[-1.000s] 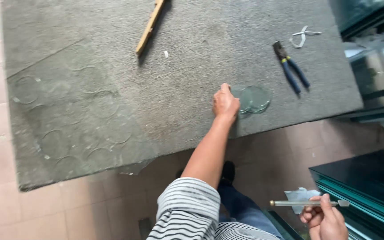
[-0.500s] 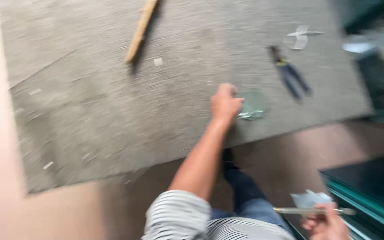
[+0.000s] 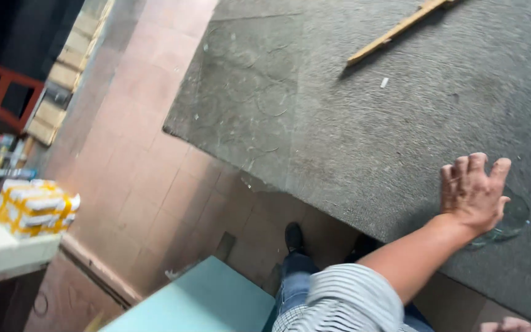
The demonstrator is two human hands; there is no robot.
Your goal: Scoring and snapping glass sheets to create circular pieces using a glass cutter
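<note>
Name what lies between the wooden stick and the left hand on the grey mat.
Head view: only a small white chip on bare grey mat between wooden stick and left hand.

A long wooden stick [image 3: 401, 27] lies on the grey felt table [image 3: 351, 123], far up from the fingers. Far left of the fingers, a yellow and white box [image 3: 32, 209] sits on a pale shelf [image 3: 7, 249]. A light green board [image 3: 198, 304] leans below them, over the pink floor tiles [image 3: 142, 172].

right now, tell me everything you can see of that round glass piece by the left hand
The round glass piece is a clear disc with a faint green tint, lying flat on the grey felt-covered table near its front edge. The left hand, fingers spread, covers its left part and seems to press on it. Only its right and lower rim shows, as a thin bright curve. Whether it is chipped cannot be told.
</note>
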